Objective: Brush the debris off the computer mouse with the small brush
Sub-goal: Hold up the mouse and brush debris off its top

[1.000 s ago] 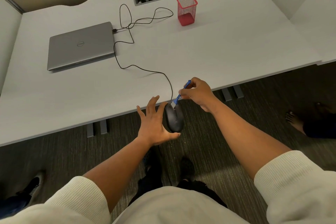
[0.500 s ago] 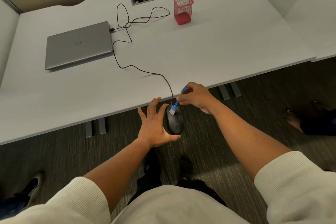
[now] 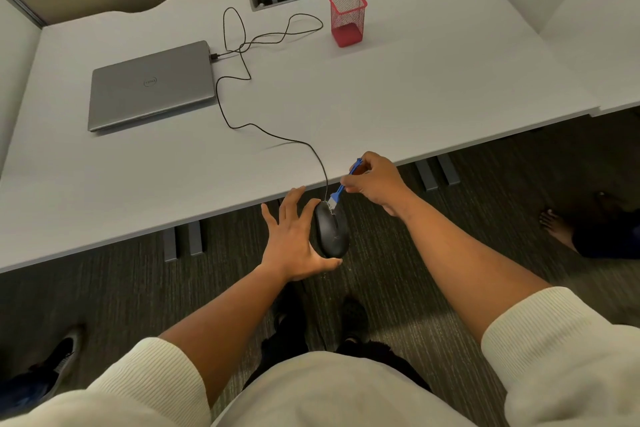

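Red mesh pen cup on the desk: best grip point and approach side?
Grip the red mesh cup across two opposite flat walls near mid-height, coming from its front, desk-edge side. It stands upright, square in section, with bare desk in front and to its right; the cable loops close on its left.

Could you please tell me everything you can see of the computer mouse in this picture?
The computer mouse is a matte black, oval, plastic-looking shell. It is held off the desk, just past its front edge, above the carpet. The left hand cradles it with the fingers spread. A thin black cable runs from its front end across the desk. The small brush, held in the right hand, touches that front end.
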`<state>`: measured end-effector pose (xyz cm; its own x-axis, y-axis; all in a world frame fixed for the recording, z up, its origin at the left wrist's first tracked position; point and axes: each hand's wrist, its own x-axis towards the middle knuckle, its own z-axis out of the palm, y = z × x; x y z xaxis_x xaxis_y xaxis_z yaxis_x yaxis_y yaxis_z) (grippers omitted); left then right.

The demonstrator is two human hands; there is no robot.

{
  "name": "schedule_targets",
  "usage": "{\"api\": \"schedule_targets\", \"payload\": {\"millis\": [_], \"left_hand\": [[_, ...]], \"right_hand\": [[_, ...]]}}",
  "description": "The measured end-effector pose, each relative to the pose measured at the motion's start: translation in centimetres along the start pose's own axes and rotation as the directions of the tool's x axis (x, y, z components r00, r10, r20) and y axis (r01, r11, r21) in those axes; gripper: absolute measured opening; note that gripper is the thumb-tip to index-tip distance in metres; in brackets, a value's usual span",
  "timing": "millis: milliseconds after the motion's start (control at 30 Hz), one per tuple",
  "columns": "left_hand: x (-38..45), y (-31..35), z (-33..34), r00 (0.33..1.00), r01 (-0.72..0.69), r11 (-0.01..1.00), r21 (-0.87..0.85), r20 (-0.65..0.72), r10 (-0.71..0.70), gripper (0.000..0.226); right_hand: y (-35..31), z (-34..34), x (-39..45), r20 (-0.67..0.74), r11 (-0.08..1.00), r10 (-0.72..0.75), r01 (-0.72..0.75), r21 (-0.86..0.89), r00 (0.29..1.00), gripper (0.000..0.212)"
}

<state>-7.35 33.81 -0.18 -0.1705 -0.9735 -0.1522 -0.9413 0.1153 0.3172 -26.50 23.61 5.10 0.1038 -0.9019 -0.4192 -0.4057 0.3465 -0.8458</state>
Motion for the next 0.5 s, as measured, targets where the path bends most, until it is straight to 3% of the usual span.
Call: {"api": "schedule_targets", "payload": {"millis": [100,300,433,500], "left_hand": [[0.0,-0.1,0.1,1.0,-0.007,1.0,0.014,-0.006,0.007,0.12],[-0.2,-0.1,0.3,1.0,-0.027,0.999,0.025,0.001,0.027,0.12],[-0.2,-0.1,0.1,0.998,-0.056,0.997,0.055,0.012,0.056,0.12],[-0.3,-0.2,0.0,0.998,-0.067,0.995,0.073,0.017,0.066,0.12]], "right_hand": [[0.0,-0.2,0.2,-0.056,1.0,-0.002,0.004,0.022,0.998,0.028],[0.3,-0.3,-0.1,0.114,0.988,0.009,-0.027,0.151,0.993,0.026],[1.2,0.0,0.1,-0.06,0.992,0.062,-0.055,0.11,0.996,0.023],[1.4,-0.3,0.3,-0.062,0.983,0.093,-0.082,0.163,0.994,0.023]]}}
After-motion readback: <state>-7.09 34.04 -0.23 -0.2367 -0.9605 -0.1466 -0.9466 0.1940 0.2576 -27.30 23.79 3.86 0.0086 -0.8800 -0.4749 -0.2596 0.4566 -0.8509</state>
